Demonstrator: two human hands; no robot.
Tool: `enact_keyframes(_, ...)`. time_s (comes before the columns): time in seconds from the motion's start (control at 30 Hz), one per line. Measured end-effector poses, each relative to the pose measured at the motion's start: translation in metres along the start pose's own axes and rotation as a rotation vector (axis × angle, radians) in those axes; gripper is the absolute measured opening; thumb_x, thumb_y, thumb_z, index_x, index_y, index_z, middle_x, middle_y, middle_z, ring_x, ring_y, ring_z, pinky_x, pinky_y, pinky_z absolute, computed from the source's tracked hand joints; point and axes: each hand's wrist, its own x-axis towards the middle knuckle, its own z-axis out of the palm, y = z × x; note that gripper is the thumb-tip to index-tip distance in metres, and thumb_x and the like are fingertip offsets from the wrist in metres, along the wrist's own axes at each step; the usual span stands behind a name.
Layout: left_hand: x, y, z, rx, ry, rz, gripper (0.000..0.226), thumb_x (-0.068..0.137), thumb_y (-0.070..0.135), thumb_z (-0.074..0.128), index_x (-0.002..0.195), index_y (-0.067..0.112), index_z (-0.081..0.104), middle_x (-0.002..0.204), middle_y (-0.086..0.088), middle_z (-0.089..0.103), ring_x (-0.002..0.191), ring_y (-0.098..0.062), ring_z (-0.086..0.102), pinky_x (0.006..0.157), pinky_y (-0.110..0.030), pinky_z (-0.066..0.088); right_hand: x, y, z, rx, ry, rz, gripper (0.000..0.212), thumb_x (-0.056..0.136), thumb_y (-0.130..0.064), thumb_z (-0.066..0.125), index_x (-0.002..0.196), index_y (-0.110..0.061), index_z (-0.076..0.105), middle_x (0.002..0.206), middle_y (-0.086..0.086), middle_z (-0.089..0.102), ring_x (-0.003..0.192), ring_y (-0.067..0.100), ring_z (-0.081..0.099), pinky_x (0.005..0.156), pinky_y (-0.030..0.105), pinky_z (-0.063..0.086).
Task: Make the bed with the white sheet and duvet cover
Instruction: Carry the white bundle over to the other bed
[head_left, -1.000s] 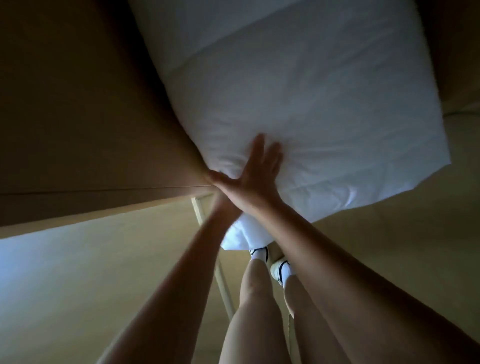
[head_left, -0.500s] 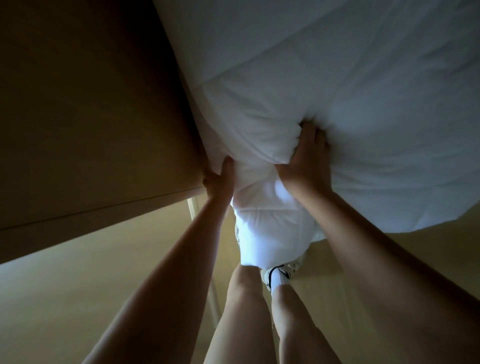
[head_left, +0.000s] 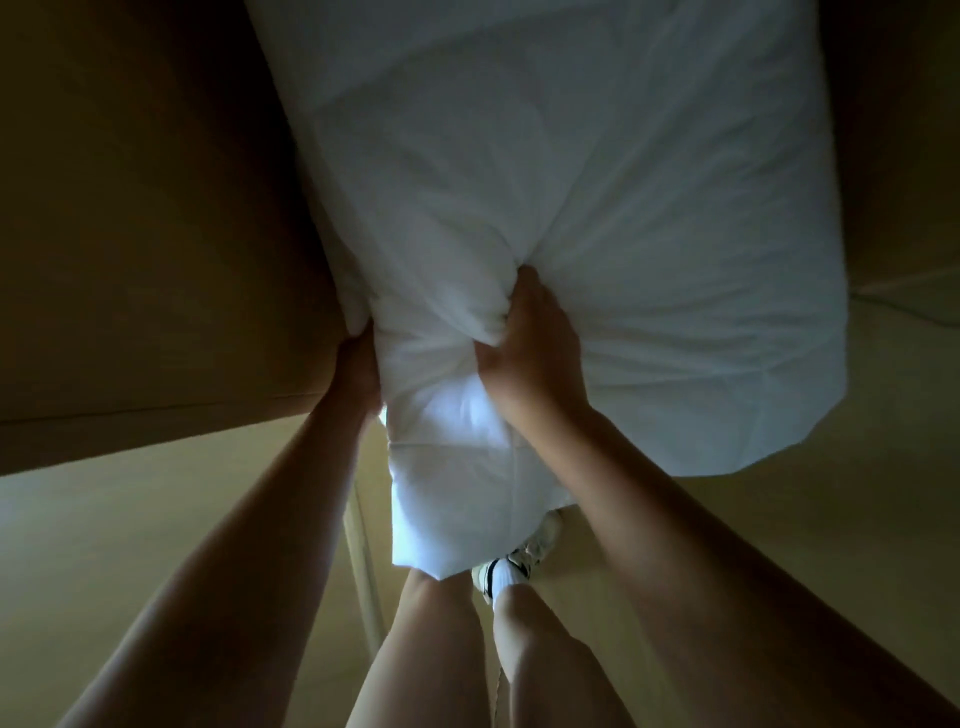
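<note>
Head: right hand (head_left: 530, 348) deeper into duvet (head_left: 597, 182)

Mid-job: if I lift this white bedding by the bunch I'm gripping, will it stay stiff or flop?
Probably floppy: the white bedding creases deeply where the right hand bunches it, and its corner hangs limp over the legs. Likely light for its bulk: it looks puffy. The left hand grips its edge, so it seems not slippery.

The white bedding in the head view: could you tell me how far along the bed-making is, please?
Done: the white bedding is mostly spread out. In hand: the left hand and right hand grip its bunched near corner. Left: that corner hangs loose and creases need smoothing.
</note>
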Motion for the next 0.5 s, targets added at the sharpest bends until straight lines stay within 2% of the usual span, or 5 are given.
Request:
enact_keyframes(0.1, -0.052, 0.034, 0.005, -0.016, 0.057, 0.061, 0.053, 0.08, 0.027, 0.067, 0.122, -0.001, 0.056, 0.099, -0.013, 0.06, 0.092, -0.024, 0.056, 0.081, -0.032, 0.047, -0.005, -0.016, -0.061, 0.072, 0.039, -0.006, 0.069, 0.084, -0.018, 0.066, 0.142, -0.001, 0.032, 0.132, 0.02, 0.05, 0.121, 0.034, 0.048, 0.098, 0.028, 0.03)
enact_keyframes(0.2, -0.124, 0.076, 0.024, -0.018, 0.025, 0.101, 0.013, 0.064, 0.009, 0.072, 0.071, 0.006, 0.061, 0.058, -0.005, 0.06, 0.048, -0.017, 0.057, 0.049, -0.022, 0.048, -0.004, -0.022, -0.148, 0.139, 0.042, 0.082, 0.084, 0.083, -0.025, 0.07, 0.147, -0.002, 0.021, 0.146, 0.018, 0.039, 0.132, 0.028, 0.039, 0.102, 0.021, 0.024)
enact_keyframes(0.3, -0.192, 0.101, 0.042, 0.073, 0.141, 0.305, 0.022, 0.063, 0.013, 0.079, 0.077, 0.011, 0.062, 0.057, -0.004, 0.064, 0.045, -0.018, 0.059, 0.044, -0.025, 0.045, -0.021, -0.015, -0.235, 0.278, 0.024, 0.053, 0.074, 0.079, -0.018, 0.075, 0.14, -0.016, 0.033, 0.142, 0.002, 0.042, 0.126, 0.005, 0.042, 0.103, 0.012, 0.032)
enact_keyframes(0.37, -0.23, 0.103, 0.05, 0.159, 0.09, 0.355, 0.028, 0.06, 0.018, 0.081, 0.082, 0.012, 0.065, 0.059, -0.004, 0.065, 0.047, -0.02, 0.059, 0.044, -0.028, 0.045, -0.046, -0.001, -0.266, 0.43, -0.038, 0.078, 0.052, 0.078, -0.01, 0.074, 0.116, -0.033, 0.048, 0.119, -0.013, 0.054, 0.096, -0.016, 0.054, 0.081, 0.002, 0.041)
enact_keyframes(0.5, -0.253, 0.071, 0.058, 0.755, -0.017, 0.37, 0.021, 0.073, 0.024, 0.077, 0.067, 0.012, 0.062, 0.055, -0.003, 0.062, 0.05, -0.021, 0.058, 0.049, -0.028, 0.045, -0.08, 0.04, -0.26, 0.545, -0.177, 0.477, 0.036, 0.082, -0.012, 0.069, 0.116, -0.016, 0.059, 0.112, 0.01, 0.066, 0.095, 0.02, 0.064, 0.084, 0.034, 0.051)
